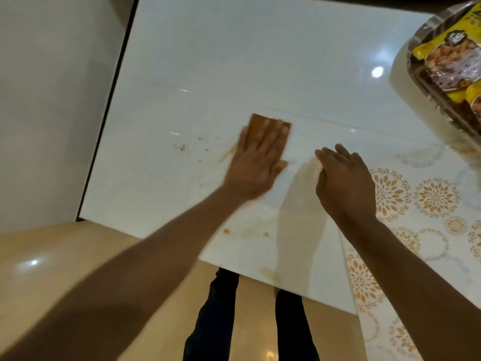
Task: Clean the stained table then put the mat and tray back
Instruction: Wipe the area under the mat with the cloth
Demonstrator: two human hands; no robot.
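Left hand (256, 157) flat on brown cloth (263, 126), long axis toward table (208, 61) back.

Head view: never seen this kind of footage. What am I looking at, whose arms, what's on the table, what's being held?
There is no robot here. A person wears one wide-angle camera on the head, looking down at their own bare arms, so the legs and floor show at the bottom.

The left hand lies flat on a brown cloth or sponge, pressing it on the white table; the blur suggests wiping. Orange stains sit just left of it, and more spots lie near the front edge.

The right hand holds up the edge of the patterned mat, folded back to bare the table. At the top right is the tray with yellow snack packets; how it is supported cannot be told.
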